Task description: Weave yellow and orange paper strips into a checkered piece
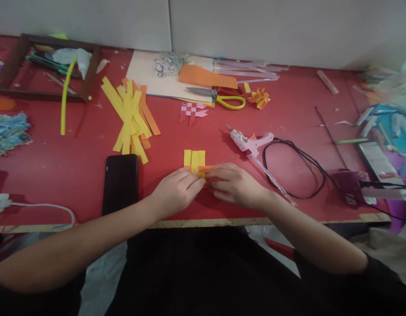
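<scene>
Three yellow paper strips lie side by side on the red table near its front edge, with an orange strip crossing them. My left hand rests on their lower ends, fingers pressed together on the paper. Facing it, my right hand has its fingers curled over the orange strip. Most of the woven part is hidden under both hands.
A black phone lies left of my hands. Loose yellow and orange strips sit behind it. A pink glue gun with black cord, yellow-handled scissors, a small pink woven piece and a wooden frame are further back.
</scene>
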Tool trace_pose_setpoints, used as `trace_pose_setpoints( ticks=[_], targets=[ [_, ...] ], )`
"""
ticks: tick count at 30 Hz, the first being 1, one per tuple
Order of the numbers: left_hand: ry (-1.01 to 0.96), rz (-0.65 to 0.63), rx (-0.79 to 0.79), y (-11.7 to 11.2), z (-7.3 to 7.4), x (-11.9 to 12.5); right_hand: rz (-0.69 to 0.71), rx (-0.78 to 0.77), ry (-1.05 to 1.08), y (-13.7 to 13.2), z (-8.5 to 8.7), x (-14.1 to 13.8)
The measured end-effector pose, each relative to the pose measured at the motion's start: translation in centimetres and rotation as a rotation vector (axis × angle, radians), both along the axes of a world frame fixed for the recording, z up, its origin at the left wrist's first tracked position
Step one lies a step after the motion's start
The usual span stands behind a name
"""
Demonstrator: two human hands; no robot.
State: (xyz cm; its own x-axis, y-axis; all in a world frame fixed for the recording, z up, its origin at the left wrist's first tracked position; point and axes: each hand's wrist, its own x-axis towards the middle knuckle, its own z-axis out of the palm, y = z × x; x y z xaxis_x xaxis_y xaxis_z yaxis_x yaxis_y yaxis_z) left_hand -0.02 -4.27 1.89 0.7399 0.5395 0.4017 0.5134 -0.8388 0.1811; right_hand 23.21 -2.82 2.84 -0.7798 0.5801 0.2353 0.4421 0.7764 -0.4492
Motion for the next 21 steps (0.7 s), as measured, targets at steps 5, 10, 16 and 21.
trace_pose_setpoints(
  ticks=[5,10,16,21],
  targets=[
    [0.064,-0.002,0.013,0.3,0.1,0.0,-0.383,-0.009,0.082,0.8,0.1,0.3],
    [0.089,0.027,0.026,0.0,0.1,0.3,-0.433,-0.072,-0.004,2.0,-0.3,0.4],
    [0.087,0.082,0.066,-0.8,0.0,0.6,-0.403,-0.106,-0.035,2.3,-1.1,-0.8],
    [0.066,0.267,-0.046,-0.2,0.1,0.4,-0.423,-0.16,-0.039,2.2,-1.1,-1.3]
  ],
)
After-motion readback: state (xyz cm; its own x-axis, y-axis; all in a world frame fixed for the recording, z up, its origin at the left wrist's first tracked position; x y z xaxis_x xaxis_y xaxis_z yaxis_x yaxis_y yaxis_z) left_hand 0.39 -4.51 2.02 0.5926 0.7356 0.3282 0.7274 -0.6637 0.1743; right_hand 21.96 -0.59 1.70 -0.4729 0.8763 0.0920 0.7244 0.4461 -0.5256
